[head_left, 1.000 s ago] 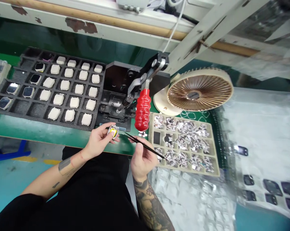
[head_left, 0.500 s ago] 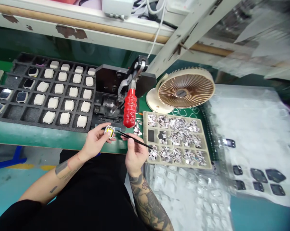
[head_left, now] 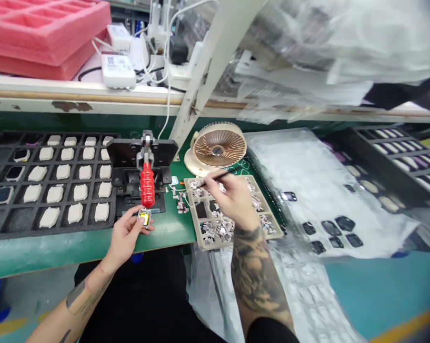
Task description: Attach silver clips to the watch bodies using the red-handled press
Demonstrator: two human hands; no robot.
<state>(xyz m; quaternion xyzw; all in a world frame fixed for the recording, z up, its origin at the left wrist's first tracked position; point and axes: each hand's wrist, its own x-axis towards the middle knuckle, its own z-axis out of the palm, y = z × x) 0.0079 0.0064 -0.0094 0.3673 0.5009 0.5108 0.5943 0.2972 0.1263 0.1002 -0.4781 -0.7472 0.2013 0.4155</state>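
My left hand (head_left: pixel 127 233) pinches a small watch case (head_left: pixel 144 217) with a yellow and white inside, just below the red handle (head_left: pixel 147 186) of a toggle clamp press. Over the upper part of a beige compartment tray (head_left: pixel 279 233), my right hand (head_left: pixel 234 197) is closed round black tweezers (head_left: pixel 220 176). Their tip points left, near a compartment of small silvery pieces (head_left: pixel 196 187); whether it touches them I cannot tell. Several more compartments hold such pieces, partly covered by my right hand. Loose pieces (head_left: pixel 181 202) lie on the green table left of the tray.
At left, a dark foam tray (head_left: pixel 7 224) holds rows of pale watch cases (head_left: pixel 55 194). A beige fan (head_left: pixel 218 145) stands behind the parts tray. Rightwards, a plastic-covered stack (head_left: pixel 282 157) bears several dark pieces (head_left: pixel 332 227). Pink foam (head_left: pixel 54 43) sits on the shelf above.
My right hand has moved with the tweezers away from the watch case, up and right over the parts tray. My left hand still holds the case. The view has turned right and up.
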